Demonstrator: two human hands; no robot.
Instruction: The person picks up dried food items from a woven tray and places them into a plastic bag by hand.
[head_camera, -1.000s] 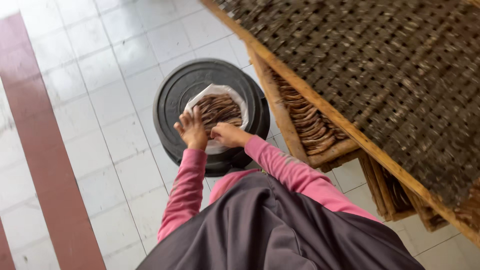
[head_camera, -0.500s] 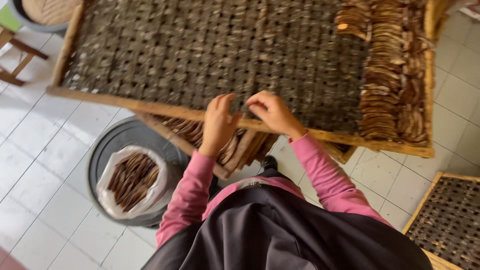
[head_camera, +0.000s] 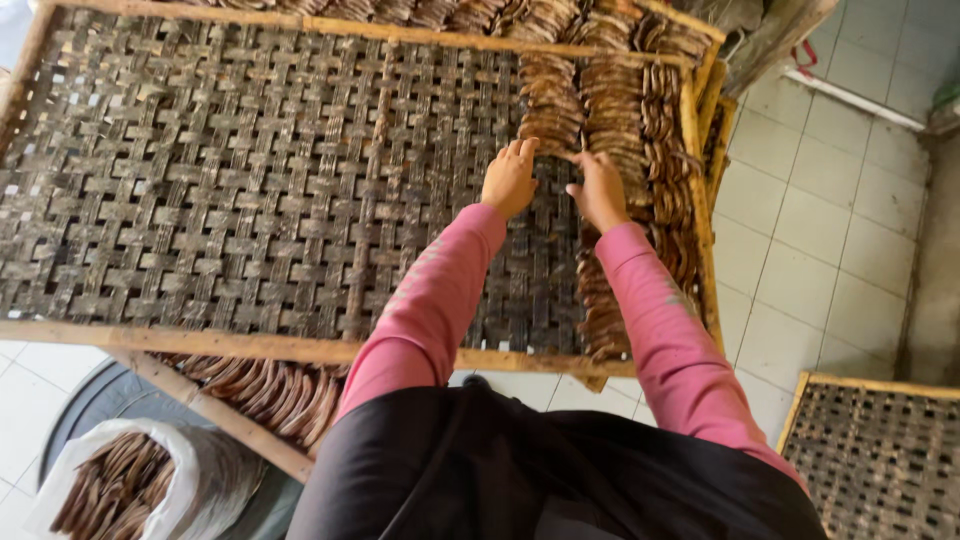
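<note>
Upper centre of the frame: left hand and right hand side by side, fingers loosely spread, fingertips resting on the brown dried strips lined in rows (nothing visibly pinched) along the right part of the woven tray, white sack lower left.

The woven tray is cut off at its far edge; the bag and second tray leave frame.

dark woven tray, brown strips, pink sleeves
</note>
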